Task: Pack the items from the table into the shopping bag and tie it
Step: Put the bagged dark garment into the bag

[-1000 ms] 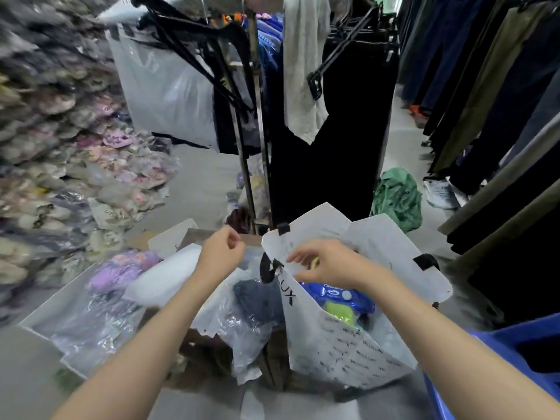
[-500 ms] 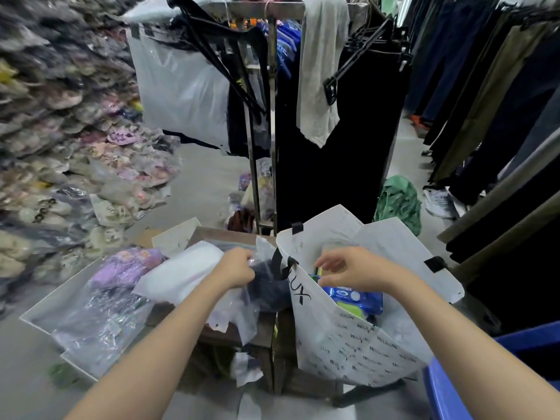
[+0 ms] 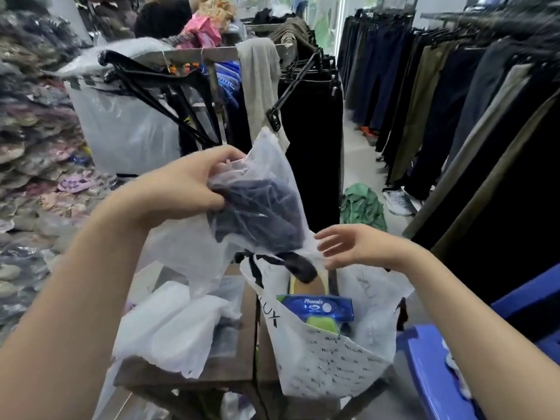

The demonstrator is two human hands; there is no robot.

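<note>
My left hand (image 3: 185, 183) grips a clear plastic packet with a dark garment (image 3: 260, 210) inside and holds it in the air just above the mouth of the white printed shopping bag (image 3: 327, 362). My right hand (image 3: 354, 247) hovers over the bag's opening with its fingers spread and holding nothing. Inside the bag lie a blue Phoenix pack (image 3: 315, 306) and a yellow-green item (image 3: 321, 324). The bag's black handle (image 3: 298, 266) hangs across its mouth. On the small wooden table (image 3: 194, 378) to the left, white plastic-wrapped packets (image 3: 172, 325) lie in a heap.
A clothes rack (image 3: 218, 53) with black hangers and dark trousers stands just behind the bag. More trousers (image 3: 454, 116) hang along the right. Piled packaged goods (image 3: 33, 165) fill the left. A blue plastic stool (image 3: 430, 371) sits at lower right, a green cloth (image 3: 362, 206) on the floor.
My left hand has taken the packet with the dark garment off the table and lifted it up over the bag. My right hand has let go of the bag's rim and opened.
</note>
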